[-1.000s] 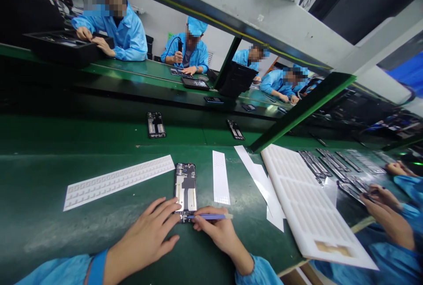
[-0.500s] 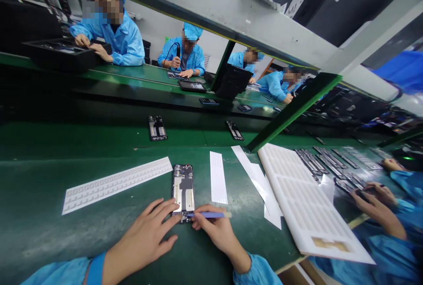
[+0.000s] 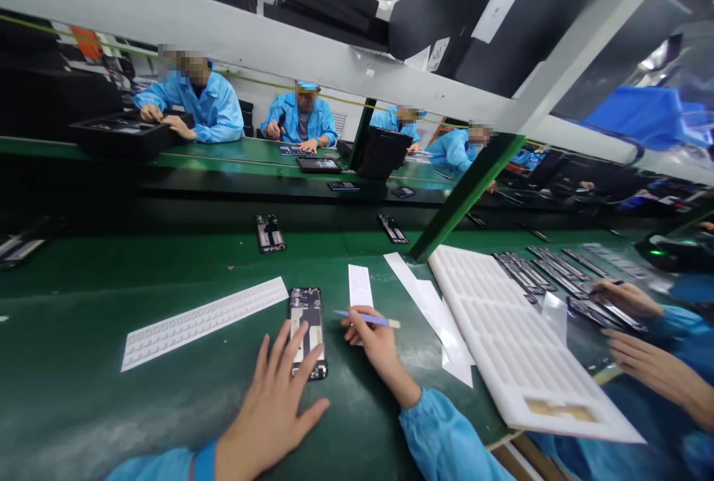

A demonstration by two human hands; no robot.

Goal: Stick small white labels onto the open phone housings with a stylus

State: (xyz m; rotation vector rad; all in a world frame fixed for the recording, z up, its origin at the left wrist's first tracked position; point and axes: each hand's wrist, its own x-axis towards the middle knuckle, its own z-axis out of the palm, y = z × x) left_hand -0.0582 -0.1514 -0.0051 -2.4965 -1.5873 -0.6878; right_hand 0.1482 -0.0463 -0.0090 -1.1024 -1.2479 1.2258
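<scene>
An opened phone [image 3: 297, 305] lies on the green bench with its inner parts facing up. My left hand [image 3: 273, 399] is spread out, its fingers resting over the phone's lower and middle part and hiding some of it. Between the fingers and thumb of my right hand [image 3: 375, 347] is a slim purple tool [image 3: 371, 318] with a pale end; its tip points left, to the right of the phone. Under that hand lies a small white sticker sheet [image 3: 360, 282], partly covered. A longer sticker sheet [image 3: 204, 325] lies left of the phone.
White sheets [image 3: 427, 310] and a white foam tray [image 3: 502, 325] lie to the right. Two more opened phones [image 3: 271, 233] sit further back. A green post [image 3: 468, 195] rises behind the tray. A co-worker's hands [image 3: 652, 362] work beside several phones at far right.
My right hand has moved the purple tool from the phone's lower end to above the small sticker sheet. My left fingers have shifted further across the phone. The head view has tilted up.
</scene>
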